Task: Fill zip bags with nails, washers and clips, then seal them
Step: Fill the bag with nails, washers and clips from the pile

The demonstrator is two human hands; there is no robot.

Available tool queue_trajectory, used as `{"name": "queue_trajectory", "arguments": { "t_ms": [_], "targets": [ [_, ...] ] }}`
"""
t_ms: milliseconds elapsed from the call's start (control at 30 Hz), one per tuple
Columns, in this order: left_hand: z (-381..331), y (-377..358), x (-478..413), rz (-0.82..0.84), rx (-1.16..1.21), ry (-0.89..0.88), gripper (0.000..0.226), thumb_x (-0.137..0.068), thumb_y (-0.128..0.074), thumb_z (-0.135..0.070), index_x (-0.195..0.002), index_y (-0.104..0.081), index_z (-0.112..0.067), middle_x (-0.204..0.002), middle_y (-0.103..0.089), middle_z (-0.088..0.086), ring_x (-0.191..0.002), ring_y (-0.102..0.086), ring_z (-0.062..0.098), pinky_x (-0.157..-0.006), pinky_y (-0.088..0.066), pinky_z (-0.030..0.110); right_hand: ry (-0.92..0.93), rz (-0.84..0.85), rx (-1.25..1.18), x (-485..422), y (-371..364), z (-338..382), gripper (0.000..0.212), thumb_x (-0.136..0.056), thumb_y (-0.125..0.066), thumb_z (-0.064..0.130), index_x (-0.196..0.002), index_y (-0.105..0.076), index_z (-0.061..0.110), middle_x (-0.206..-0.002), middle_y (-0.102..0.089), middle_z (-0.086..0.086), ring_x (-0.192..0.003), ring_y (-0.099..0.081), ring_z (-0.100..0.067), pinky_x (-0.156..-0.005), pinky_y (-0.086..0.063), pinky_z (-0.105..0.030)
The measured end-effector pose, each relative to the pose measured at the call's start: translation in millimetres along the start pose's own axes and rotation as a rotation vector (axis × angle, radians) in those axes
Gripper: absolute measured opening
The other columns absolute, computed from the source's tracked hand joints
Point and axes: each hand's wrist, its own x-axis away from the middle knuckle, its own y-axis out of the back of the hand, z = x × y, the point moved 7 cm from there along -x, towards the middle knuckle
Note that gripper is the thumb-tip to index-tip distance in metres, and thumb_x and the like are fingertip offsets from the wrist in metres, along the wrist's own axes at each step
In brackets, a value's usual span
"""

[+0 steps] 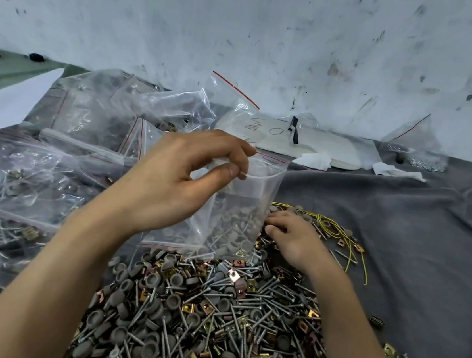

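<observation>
The left hand (181,178) pinches the near lip of a zip bag (240,209) between thumb and fingertips, holding its red-lined mouth open and lifted above the heap. The bag hangs with grey washers and a few nails settled in its lower part, its bottom edge just over the pile of hardware (212,310). The right hand (292,239) lies low behind the bag, fingers bent down onto the far edge of the pile; whether they have anything gathered I cannot tell, since the bag hides the fingertips. Loose yellow wire (338,230) sits just beside that hand, so a scoop could drag a strand in with the clips. The mouth is held from one side only, so it may sag closed and spill pieces onto the grey cloth (402,217). Nail points could also pierce the thin film as weight builds. Filled bags (35,184) lie heaped to the left.
</observation>
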Motion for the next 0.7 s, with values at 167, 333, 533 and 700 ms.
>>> {"name": "queue_trajectory", "arguments": {
  "t_ms": [167, 333, 533, 700],
  "targets": [
    [2.0, 0.5, 0.2, 0.001, -0.004, 0.019, 0.017, -0.088, -0.052, -0.018, -0.090, -0.068, -0.013, -0.117, -0.067, -0.008, -0.112, -0.059, 0.002, -0.094, -0.048, 0.032, 0.093, -0.172, -0.256, 17.6, 42.4, 27.5, 0.025, -0.094, -0.056, 0.017, -0.118, -0.066, 0.017, -0.125, -0.060, 0.006, -0.105, -0.055, -0.001, -0.091, -0.038, -0.015],
    [-0.6, -0.6, -0.4, 0.004, -0.002, 0.024, 0.018, -0.086, -0.054, -0.018, -0.091, -0.070, -0.011, -0.116, -0.068, -0.006, -0.112, -0.059, 0.000, -0.097, -0.046, 0.031, 0.489, -0.298, -0.614, 62.1, 91.0, 87.6, 0.023, -0.090, -0.058, 0.013, -0.103, -0.069, 0.029, -0.115, -0.065, 0.016, -0.105, -0.058, 0.009, -0.080, -0.044, -0.005],
    [-1.8, -2.5, 0.3, 0.023, 0.000, 0.029, 0.020, -0.086, -0.054, -0.020, -0.091, -0.071, -0.010, -0.116, -0.067, -0.008, -0.111, -0.059, -0.002, -0.097, -0.047, 0.031, 0.423, -0.266, -0.440, 67.5, 86.9, 93.8, 0.020, -0.090, -0.061, 0.013, -0.095, -0.073, 0.028, -0.101, -0.071, 0.011, -0.097, -0.064, -0.026, -0.086, -0.051, -0.045],
    [0.8, -0.6, 0.0, 0.008, 0.003, 0.035, 0.018, -0.086, -0.054, -0.020, -0.090, -0.070, -0.012, -0.116, -0.067, -0.009, -0.111, -0.059, -0.002, -0.095, -0.048, 0.030, 0.374, -0.455, -0.501, 64.1, 102.8, 72.1, 0.020, -0.089, -0.062, 0.013, -0.087, -0.071, 0.032, -0.088, -0.071, 0.015, -0.085, -0.064, 0.004, -0.071, -0.045, -0.008]
  ]
}}
